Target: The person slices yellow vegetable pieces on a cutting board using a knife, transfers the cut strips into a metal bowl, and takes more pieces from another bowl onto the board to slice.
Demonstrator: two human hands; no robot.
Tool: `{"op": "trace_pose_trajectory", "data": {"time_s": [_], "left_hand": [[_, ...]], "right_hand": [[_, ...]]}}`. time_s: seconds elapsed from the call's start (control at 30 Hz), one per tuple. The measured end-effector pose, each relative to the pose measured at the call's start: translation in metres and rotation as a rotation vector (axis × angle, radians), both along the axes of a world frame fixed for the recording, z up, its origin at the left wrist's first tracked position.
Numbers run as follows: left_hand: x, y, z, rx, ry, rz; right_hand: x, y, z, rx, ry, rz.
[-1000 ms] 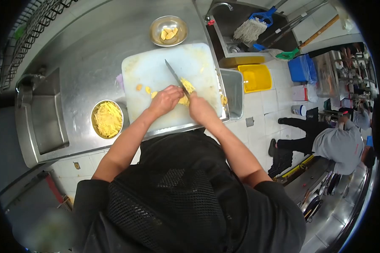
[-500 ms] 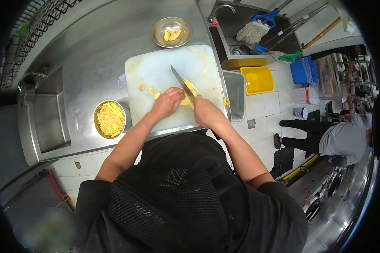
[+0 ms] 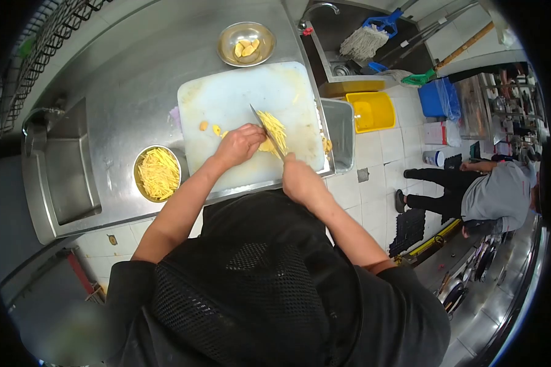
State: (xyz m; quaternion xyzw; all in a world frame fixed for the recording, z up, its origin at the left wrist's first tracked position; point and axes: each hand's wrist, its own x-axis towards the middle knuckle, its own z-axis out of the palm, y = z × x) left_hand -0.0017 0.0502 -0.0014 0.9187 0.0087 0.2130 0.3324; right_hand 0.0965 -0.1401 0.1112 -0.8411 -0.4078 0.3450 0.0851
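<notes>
My right hand (image 3: 302, 178) is closed round the handle of a kitchen knife (image 3: 267, 128), its blade slanting up and left over the white cutting board (image 3: 226, 92). Fingers curled, my left hand (image 3: 241, 144) presses yellow ginger slices (image 3: 267, 146) against the board, right beside the blade. To the right of the blade lies a heap of thin ginger strips (image 3: 273, 125). A few small ginger pieces (image 3: 216, 129) sit left of my left hand. What lies under my left fingertips is mostly hidden.
A metal container (image 3: 135, 177) full of ginger strips stands left of the board. Behind it is a steel bowl (image 3: 223, 49) holding several ginger chunks. A sink (image 3: 73, 165) lies far left; grey (image 3: 343, 134) and yellow tubs (image 3: 373, 112) stand right. Another person (image 3: 496, 196) is at the far right.
The pile of strips right of the blade has grown and spread. The knife tip has shifted slightly down and right. The other person's arm has moved.
</notes>
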Motion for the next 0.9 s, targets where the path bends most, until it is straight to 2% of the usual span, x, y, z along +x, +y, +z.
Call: {"op": "trace_pose_trajectory", "data": {"time_s": [0.1,0.27,0.33,0.37,0.47,0.6,0.67,0.77,0.9], "left_hand": [[0.000,-0.001,-0.001,0.001,0.000,0.004],[0.001,0.000,-0.002,0.020,-0.020,0.008],[0.000,0.000,-0.003,0.009,-0.002,0.021],[0.000,-0.002,-0.003,0.012,-0.014,0.032],[0.002,-0.003,-0.001,0.023,-0.026,0.042],[-0.001,-0.002,-0.003,0.020,-0.018,0.028],[-0.001,-0.003,-0.002,0.013,-0.017,0.044],[0.000,-0.003,-0.004,0.006,-0.027,0.044],[-0.003,-0.004,0.004,-0.043,-0.014,0.037]], "right_hand": [[0.003,0.015,-0.029,0.030,-0.021,-0.019],[0.012,0.017,-0.012,0.070,0.031,0.024],[-0.002,0.000,-0.010,-0.018,-0.028,0.006],[-0.004,0.002,-0.029,0.016,-0.058,-0.025],[0.017,0.031,-0.038,0.067,0.020,-0.062],[0.002,0.004,-0.001,0.047,-0.009,0.013],[-0.004,0.007,-0.019,0.013,-0.026,-0.006],[0.008,0.032,-0.041,0.107,0.010,-0.068],[0.019,0.039,-0.011,0.116,0.005,-0.022]]}}
